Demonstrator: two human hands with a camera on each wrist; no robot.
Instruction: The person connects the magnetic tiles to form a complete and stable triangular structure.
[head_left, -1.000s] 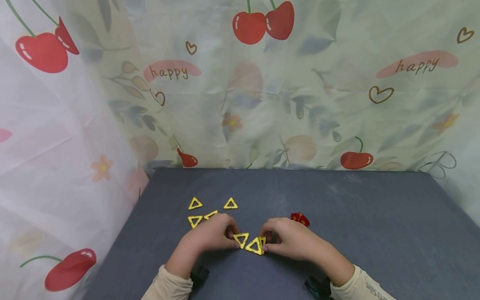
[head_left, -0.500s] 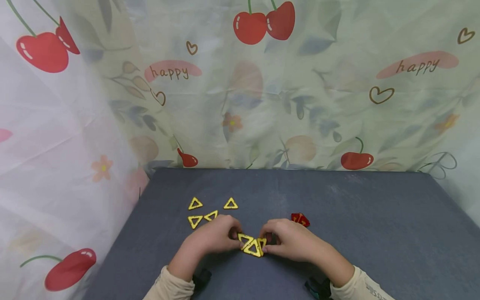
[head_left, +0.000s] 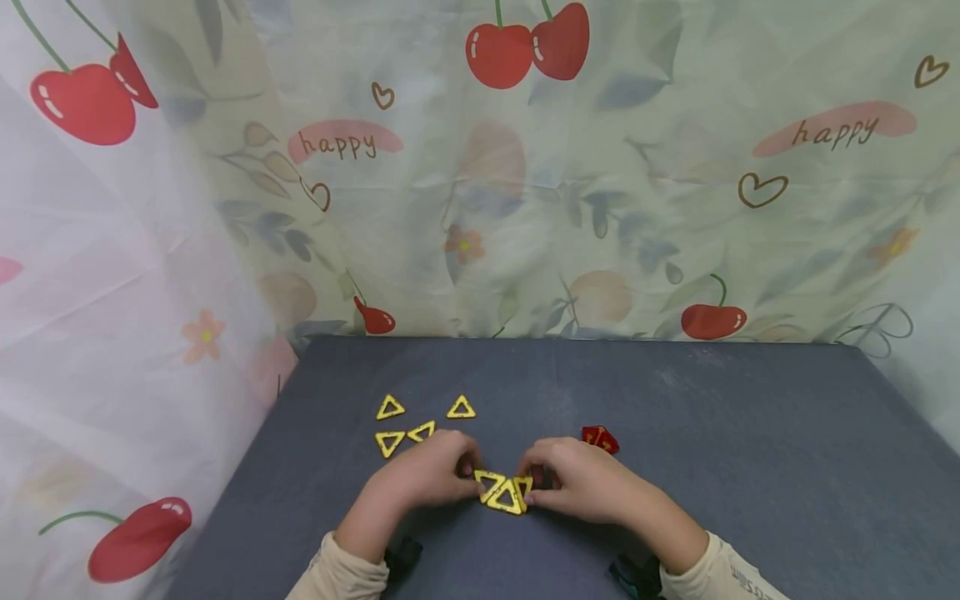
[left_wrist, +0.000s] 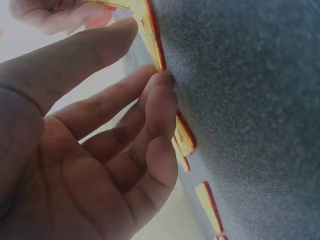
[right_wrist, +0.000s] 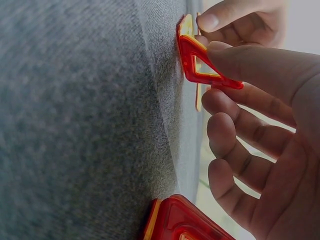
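Observation:
Three yellow triangular tiles with open centres form a row between the hands in the head view. My left hand [head_left: 423, 471] pinches the left triangular tile [head_left: 490, 474] between thumb and fingers. Its edge meets the middle triangular tile [head_left: 504, 507], which lies on the table. The right triangular tile [head_left: 523, 479] stands tilted up from the middle one, and my right hand [head_left: 581, 475] pinches it with thumb and index finger. In the right wrist view this tilted triangular tile [right_wrist: 202, 78] shows a red face. My right hand's other fingers are loosely bent.
Several loose yellow triangular tiles [head_left: 390, 407] lie flat beyond my left hand. A red raised shape made of triangles [head_left: 600, 438] sits just behind my right hand. The dark grey table [head_left: 720, 417] ends at a printed curtain [head_left: 540, 208].
My left hand has moved slightly right with its triangular tile. That tile, apart from the middle one a second ago, now touches it along an edge. My right hand has barely moved.

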